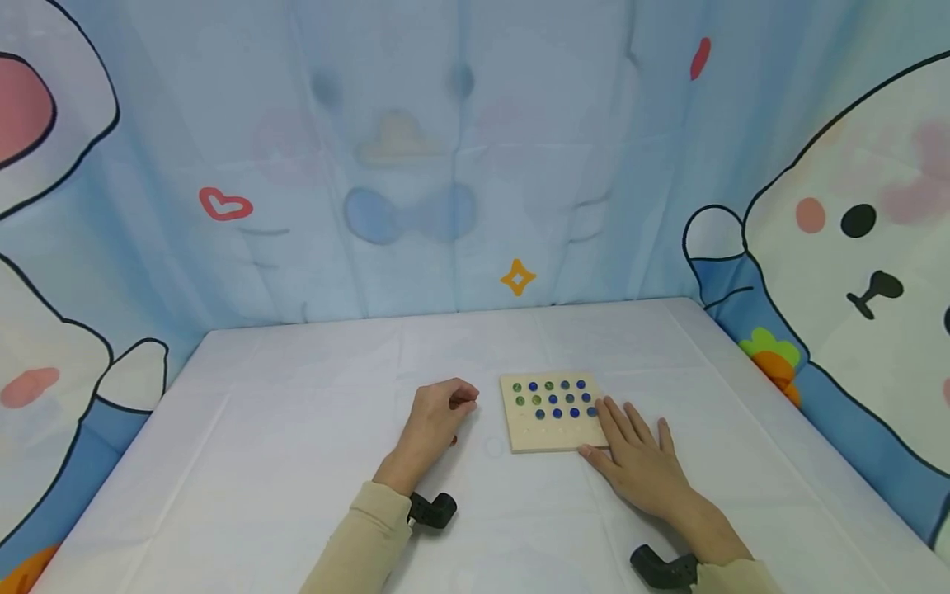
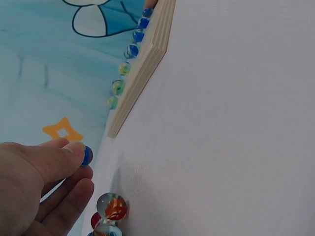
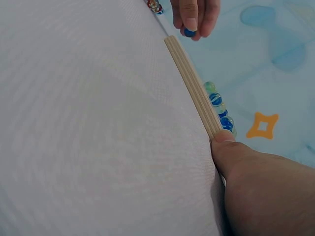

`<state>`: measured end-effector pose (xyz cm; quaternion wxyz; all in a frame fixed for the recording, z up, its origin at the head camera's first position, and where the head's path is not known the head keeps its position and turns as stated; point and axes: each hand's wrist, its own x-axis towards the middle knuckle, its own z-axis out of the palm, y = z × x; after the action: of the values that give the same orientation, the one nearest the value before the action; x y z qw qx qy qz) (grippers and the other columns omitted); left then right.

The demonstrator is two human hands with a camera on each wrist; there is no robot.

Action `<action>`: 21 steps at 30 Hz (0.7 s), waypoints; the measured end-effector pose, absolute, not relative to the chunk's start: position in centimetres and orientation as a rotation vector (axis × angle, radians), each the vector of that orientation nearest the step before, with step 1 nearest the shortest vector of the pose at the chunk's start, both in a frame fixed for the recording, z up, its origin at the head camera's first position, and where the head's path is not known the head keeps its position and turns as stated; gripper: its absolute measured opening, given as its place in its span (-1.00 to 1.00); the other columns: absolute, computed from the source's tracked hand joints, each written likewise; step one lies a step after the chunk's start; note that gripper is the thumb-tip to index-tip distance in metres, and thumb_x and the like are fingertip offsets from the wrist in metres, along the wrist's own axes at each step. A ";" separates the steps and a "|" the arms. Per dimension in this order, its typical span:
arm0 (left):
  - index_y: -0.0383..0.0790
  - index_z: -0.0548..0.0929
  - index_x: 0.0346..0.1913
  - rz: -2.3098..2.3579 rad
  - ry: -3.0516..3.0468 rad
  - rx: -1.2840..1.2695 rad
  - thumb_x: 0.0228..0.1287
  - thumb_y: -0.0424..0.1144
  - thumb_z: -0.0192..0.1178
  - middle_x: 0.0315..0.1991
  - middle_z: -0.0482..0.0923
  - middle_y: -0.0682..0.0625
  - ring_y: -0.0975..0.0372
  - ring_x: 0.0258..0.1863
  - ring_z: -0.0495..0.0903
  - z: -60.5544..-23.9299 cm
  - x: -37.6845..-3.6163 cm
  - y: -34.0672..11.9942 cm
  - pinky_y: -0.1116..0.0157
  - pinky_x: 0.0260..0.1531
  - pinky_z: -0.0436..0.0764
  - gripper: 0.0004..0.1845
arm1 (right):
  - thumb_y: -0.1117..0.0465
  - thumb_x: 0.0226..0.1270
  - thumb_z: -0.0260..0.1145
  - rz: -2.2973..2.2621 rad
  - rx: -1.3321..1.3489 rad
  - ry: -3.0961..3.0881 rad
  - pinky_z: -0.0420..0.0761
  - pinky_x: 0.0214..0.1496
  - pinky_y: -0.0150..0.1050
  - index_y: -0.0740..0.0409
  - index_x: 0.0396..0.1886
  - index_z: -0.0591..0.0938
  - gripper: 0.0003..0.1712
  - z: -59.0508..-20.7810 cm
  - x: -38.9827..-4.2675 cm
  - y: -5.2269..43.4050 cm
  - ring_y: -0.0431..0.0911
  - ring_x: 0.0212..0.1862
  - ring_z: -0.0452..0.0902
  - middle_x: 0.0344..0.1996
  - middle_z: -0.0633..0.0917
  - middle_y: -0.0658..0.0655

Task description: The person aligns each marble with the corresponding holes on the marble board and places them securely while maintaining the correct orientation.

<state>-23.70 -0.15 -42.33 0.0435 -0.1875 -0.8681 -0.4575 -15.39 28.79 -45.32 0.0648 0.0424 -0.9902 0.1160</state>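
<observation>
A square wooden board [image 1: 547, 430] lies on the white table, its far rows filled with blue and green marbles [image 1: 557, 398]. My left hand [image 1: 438, 412] hovers just left of the board and pinches a blue marble [image 2: 87, 155] between thumb and fingers; the same blue marble [image 3: 189, 33] shows in the right wrist view. Several loose marbles [image 2: 111, 207], orange, red and clear, lie on the table under that hand. My right hand [image 1: 631, 441] lies flat at the board's right edge, the thumb [image 3: 227, 147] pressed against the board's side [image 3: 193, 88].
A white cloth covers the table [image 1: 297, 495]. Cartoon-printed blue curtains [image 1: 416, 165] close off the back and both sides. A black wrist mount [image 1: 434, 510] sits on each forearm.
</observation>
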 end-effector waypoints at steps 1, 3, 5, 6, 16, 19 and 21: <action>-0.24 0.72 -0.13 -1.373 -2.644 -0.590 0.30 -0.36 0.29 -0.24 0.72 0.01 0.24 -0.26 0.64 -42.4 -23.7 0.0 0.39 -0.43 0.66 -0.88 | -0.32 0.44 0.03 0.351 0.127 -2.987 -0.27 0.41 0.51 0.28 0.56 0.07 -0.01 -45.3 -15.4 28.8 0.37 0.54 -0.12 0.54 0.09 0.35; -0.26 0.72 -0.14 -1.336 -2.624 -0.617 0.28 -0.37 0.31 -0.25 0.73 0.00 0.24 -0.23 0.66 -42.4 -23.7 0.3 0.38 -0.26 0.66 -0.88 | -0.32 0.45 0.02 0.351 0.125 -2.989 -0.28 0.42 0.51 0.28 0.56 0.07 -0.01 -45.4 -15.4 28.8 0.37 0.54 -0.13 0.55 0.09 0.35; -0.28 0.72 -0.14 -1.328 -2.612 -0.630 0.26 -0.39 0.32 -0.25 0.73 -0.01 0.23 -0.22 0.67 -42.4 -23.7 0.6 0.36 -0.17 0.66 -0.87 | -0.32 0.44 0.03 0.353 0.123 -2.985 -0.28 0.42 0.51 0.28 0.56 0.07 -0.01 -45.4 -15.4 28.8 0.37 0.54 -0.13 0.55 0.09 0.35; -0.28 0.72 -0.14 -1.327 -2.608 -0.633 0.26 -0.39 0.32 -0.25 0.73 -0.02 0.23 -0.21 0.67 -42.4 -23.7 0.8 0.35 -0.15 0.66 -0.87 | -0.32 0.44 0.03 0.356 0.123 -2.982 -0.28 0.42 0.51 0.28 0.56 0.07 -0.01 -45.5 -15.4 28.8 0.37 0.54 -0.12 0.54 0.09 0.35; -0.21 0.72 -0.14 -1.332 -2.626 -0.619 0.27 -0.35 0.33 -0.25 0.72 0.05 0.30 -0.23 0.66 -42.7 -23.5 2.1 0.43 -0.17 0.65 -0.88 | -0.32 0.43 0.04 0.355 0.128 -2.979 -0.28 0.42 0.51 0.28 0.56 0.08 -0.01 -45.6 -15.5 28.8 0.36 0.54 -0.12 0.55 0.10 0.34; -0.18 0.72 -0.16 -1.334 -2.616 -0.636 0.26 -0.35 0.34 -0.26 0.72 0.06 0.32 -0.24 0.66 -42.7 -23.4 2.5 0.45 -0.18 0.64 -0.89 | -0.32 0.44 0.03 0.353 0.131 -2.982 -0.29 0.42 0.51 0.28 0.56 0.07 -0.01 -45.6 -15.5 28.8 0.37 0.54 -0.12 0.55 0.09 0.34; -0.18 0.72 -0.17 -1.337 -2.608 -0.649 0.25 -0.36 0.34 -0.26 0.72 0.06 0.33 -0.24 0.65 -42.6 -23.3 2.8 0.46 -0.18 0.64 -0.88 | -0.31 0.44 0.04 0.356 0.133 -2.982 -0.29 0.42 0.51 0.29 0.56 0.07 -0.01 -45.5 -15.5 28.8 0.37 0.54 -0.12 0.55 0.09 0.35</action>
<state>-23.32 2.82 -42.65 0.0696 -0.2156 -0.8667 -0.4444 -15.52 28.82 -45.55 0.0679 0.0441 -0.9897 0.1181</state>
